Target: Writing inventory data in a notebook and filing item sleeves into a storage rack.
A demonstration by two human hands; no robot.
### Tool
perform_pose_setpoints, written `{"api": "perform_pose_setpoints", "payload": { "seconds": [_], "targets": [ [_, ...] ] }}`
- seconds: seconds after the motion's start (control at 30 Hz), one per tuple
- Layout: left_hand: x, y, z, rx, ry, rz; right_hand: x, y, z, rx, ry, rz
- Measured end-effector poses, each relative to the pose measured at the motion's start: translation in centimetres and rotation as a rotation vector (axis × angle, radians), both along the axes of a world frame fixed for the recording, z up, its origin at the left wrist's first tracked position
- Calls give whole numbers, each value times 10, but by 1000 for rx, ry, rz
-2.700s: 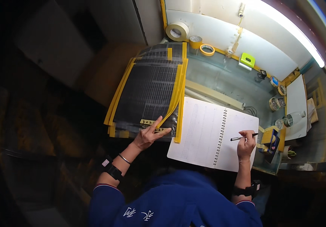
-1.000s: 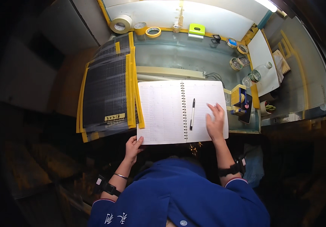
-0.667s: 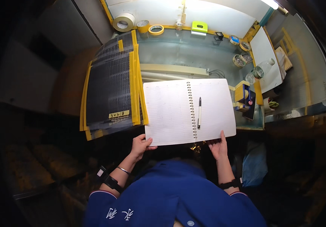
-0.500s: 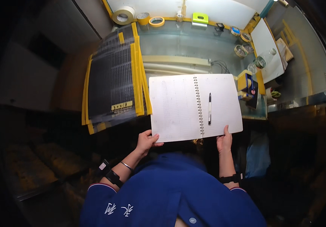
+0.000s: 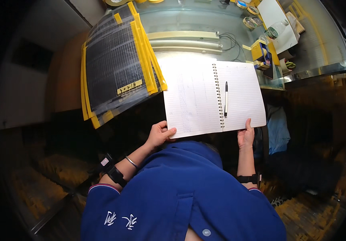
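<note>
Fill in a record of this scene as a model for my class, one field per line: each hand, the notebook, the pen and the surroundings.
Left hand: grips the notebook's near left corner, thumb on the page
Right hand: at the near edge of the right page, thumb on top
Spiral notebook: open
Pen: lying on the right page, beside the binding
Left: dark sheets with yellow edges
Beyond: white tube
Far right: clear bottle

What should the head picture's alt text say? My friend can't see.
A left hand and right hand hold an open white spiral-bound paper notebook by its near edge. A black-and-white pen lies on it; dark, yellow-edged sheets lie to its left.
</note>
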State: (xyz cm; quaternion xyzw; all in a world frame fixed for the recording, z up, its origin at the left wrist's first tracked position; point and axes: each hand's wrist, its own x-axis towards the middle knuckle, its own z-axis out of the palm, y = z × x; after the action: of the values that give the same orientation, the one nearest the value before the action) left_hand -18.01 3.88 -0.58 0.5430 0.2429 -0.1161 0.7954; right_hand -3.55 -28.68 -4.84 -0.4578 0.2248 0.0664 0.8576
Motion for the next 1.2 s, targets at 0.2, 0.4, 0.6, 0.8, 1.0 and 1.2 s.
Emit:
{"api": "perform_pose_setpoints", "payload": {
  "seconds": [0.2, 0.4, 0.6, 0.8, 1.0, 1.2],
  "targets": [
    [2, -2, 33, 101, -146, -145, -14, 0, 6, -4, 11, -40],
    [31, -36, 91, 491, -643, -239, -38, 9, 4, 6, -12, -22],
    [74, -60, 108, 381, -798, -509, -52, 64, 25, 49, -150, 201],
    [70, -43, 57, 668, -630, -780, -49, 96, 56, 256, -154, 570],
    [61, 5, 41, 384, -490, -463, -22, 113, 24, 372, 110, -31],
    [5, 106, 52, 567, -275, 183, 10, 112, 38, 173, -18, 52]
  ]
}}
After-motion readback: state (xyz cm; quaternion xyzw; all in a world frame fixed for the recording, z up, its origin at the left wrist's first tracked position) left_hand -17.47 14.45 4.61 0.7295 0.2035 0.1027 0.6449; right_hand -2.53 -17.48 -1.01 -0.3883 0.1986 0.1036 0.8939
